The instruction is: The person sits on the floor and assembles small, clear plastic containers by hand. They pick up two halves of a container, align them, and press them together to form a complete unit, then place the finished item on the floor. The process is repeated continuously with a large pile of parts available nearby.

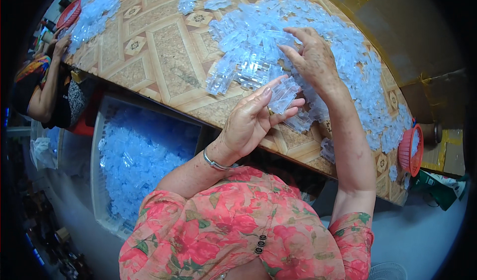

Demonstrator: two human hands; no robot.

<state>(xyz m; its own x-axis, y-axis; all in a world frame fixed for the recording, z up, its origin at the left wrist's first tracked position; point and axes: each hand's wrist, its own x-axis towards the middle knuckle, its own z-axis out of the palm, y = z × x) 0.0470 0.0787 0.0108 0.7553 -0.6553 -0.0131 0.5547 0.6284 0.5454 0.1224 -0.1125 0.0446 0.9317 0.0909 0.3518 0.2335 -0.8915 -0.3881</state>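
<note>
Palm up at the table's near edge, my left hand (251,118) holds a few small clear plastic pieces (284,95) between its thumb and fingers. My right hand (314,56) is just beyond it, above a wide pile of the same clear plastic pieces (258,36). Thumb and forefinger of that hand are apart, and I see nothing between them; its other fingers are partly hidden. Stacked pieces (253,74) lie close to my left fingertips. A silver bangle (213,161) circles my left wrist.
The pile spreads over the patterned table (169,76) to its right end, beside a red plastic basket (410,151). Below the near edge stands a large bin (99,180) full of clear pieces. Another person (44,83) works at the far left. Cardboard (412,46) stands along the right.
</note>
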